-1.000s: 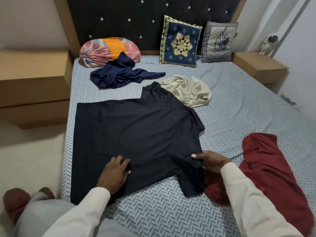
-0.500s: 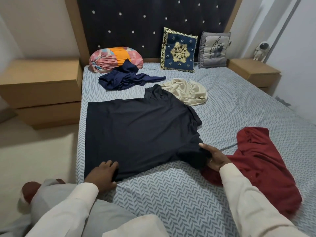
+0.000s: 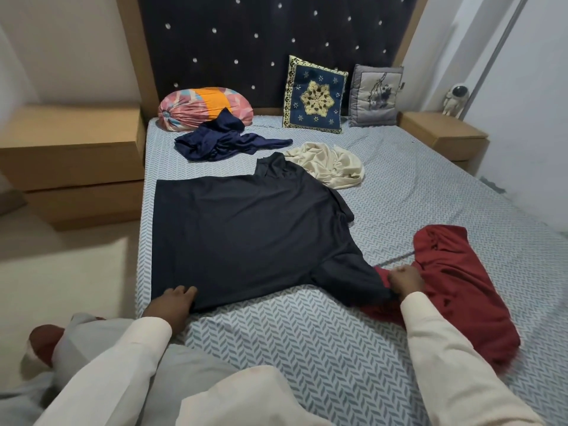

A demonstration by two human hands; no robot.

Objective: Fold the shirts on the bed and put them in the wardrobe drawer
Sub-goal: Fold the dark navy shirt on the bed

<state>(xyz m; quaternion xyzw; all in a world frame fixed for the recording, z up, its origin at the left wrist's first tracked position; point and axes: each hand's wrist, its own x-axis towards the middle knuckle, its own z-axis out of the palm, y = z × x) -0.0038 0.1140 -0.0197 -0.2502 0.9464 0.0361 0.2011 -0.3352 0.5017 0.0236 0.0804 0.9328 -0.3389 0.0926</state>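
Note:
A black shirt lies spread flat on the bed, collar toward the headboard. My left hand grips its near left hem corner. My right hand pinches the end of its near sleeve, pulled out over a crumpled red shirt at the right. A navy shirt and a cream shirt lie bunched further up the bed. No wardrobe drawer is in view.
A bolster and two cushions lean on the dark headboard. Wooden bedside units stand at the left and right, the right one bearing an astronaut figure. Bare floor lies left of the bed.
My left hand slid from the shirt's middle down to its hem corner. My right hand drew the near sleeve outward to the right, over the red shirt. The view shifted left.

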